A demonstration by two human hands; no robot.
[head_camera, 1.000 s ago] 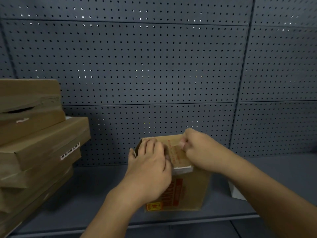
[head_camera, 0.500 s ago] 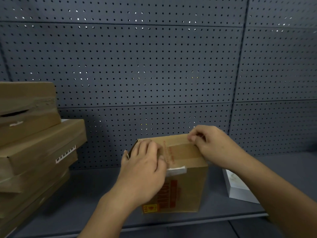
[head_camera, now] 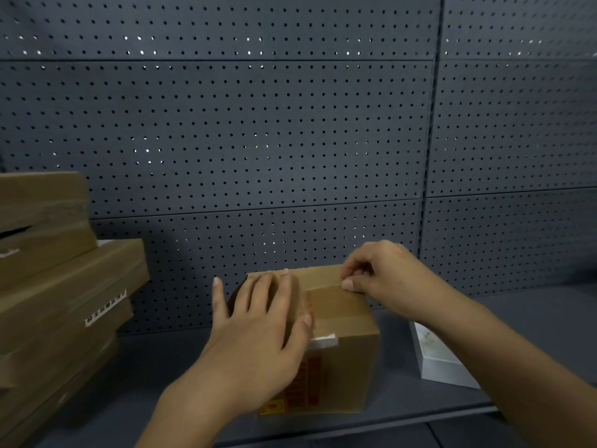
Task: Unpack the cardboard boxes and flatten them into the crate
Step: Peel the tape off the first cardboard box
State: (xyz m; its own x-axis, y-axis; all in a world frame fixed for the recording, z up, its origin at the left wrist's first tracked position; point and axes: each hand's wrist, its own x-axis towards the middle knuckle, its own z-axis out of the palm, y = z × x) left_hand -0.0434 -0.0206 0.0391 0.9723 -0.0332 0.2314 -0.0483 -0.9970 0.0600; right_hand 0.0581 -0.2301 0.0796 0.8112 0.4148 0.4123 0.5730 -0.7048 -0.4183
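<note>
From the head camera, a small cardboard box point(head_camera: 339, 344) stands upright on the dark shelf point(head_camera: 533, 312), in front of the pegboard wall point(head_camera: 258, 124). The left hand point(head_camera: 258, 331) lies flat on the box's top, fingers straight. The right hand point(head_camera: 381, 276) pinches the tape point(head_camera: 326, 294) at the top's far right edge. Stacked cardboard boxes point(head_camera: 58, 286) sit to the left, a white box point(head_camera: 442, 360) to the right.

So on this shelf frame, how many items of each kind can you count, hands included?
Brown cardboard boxes: 5, namely the small box being opened and a stack of 4 at left; more may lie out of frame.
White box: 1.
Hands: 2, the left hand flat on the small box, the right hand pinching at its top.
Total: 8
</note>
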